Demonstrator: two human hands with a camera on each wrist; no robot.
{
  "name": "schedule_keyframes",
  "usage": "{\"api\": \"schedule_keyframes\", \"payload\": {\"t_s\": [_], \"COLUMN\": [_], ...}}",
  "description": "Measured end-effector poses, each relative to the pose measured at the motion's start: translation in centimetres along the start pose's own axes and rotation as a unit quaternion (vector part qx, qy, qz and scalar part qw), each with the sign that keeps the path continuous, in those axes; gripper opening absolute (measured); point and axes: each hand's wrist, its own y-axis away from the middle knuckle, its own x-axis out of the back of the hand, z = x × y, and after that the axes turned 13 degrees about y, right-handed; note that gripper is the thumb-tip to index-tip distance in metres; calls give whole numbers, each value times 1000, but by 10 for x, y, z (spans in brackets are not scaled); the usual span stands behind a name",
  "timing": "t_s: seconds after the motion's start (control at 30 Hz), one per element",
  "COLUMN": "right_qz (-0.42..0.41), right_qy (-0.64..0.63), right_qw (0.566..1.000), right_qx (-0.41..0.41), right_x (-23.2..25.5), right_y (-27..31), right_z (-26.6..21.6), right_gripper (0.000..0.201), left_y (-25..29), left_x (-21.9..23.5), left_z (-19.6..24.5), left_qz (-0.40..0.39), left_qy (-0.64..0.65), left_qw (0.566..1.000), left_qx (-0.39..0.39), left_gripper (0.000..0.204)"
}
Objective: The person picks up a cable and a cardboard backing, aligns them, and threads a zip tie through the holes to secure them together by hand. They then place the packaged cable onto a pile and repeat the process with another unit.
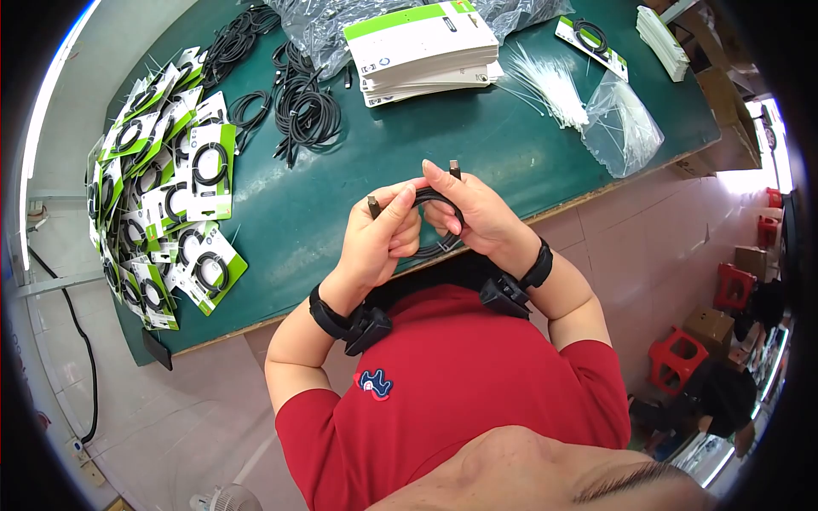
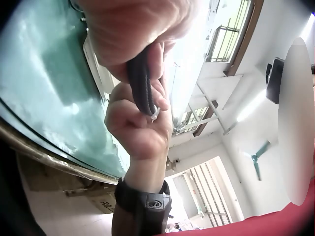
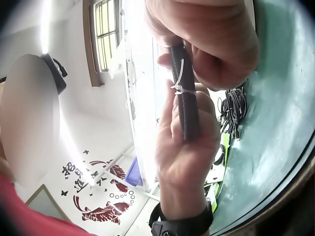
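A coiled black cable [image 1: 439,247] is held between both hands over the table's front edge. The left hand [image 1: 381,230] grips the coil on one side, a connector sticking up beside its thumb. On the other side the right hand [image 1: 479,213] grips it, with a second connector [image 1: 455,169] standing above the fingers. In the left wrist view the coil [image 2: 141,83] runs between the two hands. A thin white tie [image 3: 179,88] is round the coil in the right wrist view.
Carded cables [image 1: 210,166] lie heaped at the left of the green table [image 1: 358,140]. Loose black cables [image 1: 305,115], a stack of white-green cards [image 1: 422,47], white ties [image 1: 545,85] and a plastic bag [image 1: 622,128] lie behind and to the right.
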Motion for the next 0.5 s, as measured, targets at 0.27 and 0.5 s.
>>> {"api": "schedule_keyframes", "payload": {"t_s": [0.27, 0.5], "right_qz": [-88, -4], "right_qy": [-25, 110], "right_qw": [995, 988], "right_qx": [-35, 107], "right_x": [24, 35], "right_y": [-12, 9], "right_z": [9, 7], "right_gripper": [55, 38], "left_y": [-6, -1], "left_x": [6, 11], "left_z": [0, 21], "left_qz": [23, 77], "left_qy": [24, 78], "left_qw": [999, 994], "left_qx": [-33, -2], "left_gripper": [32, 33]}}
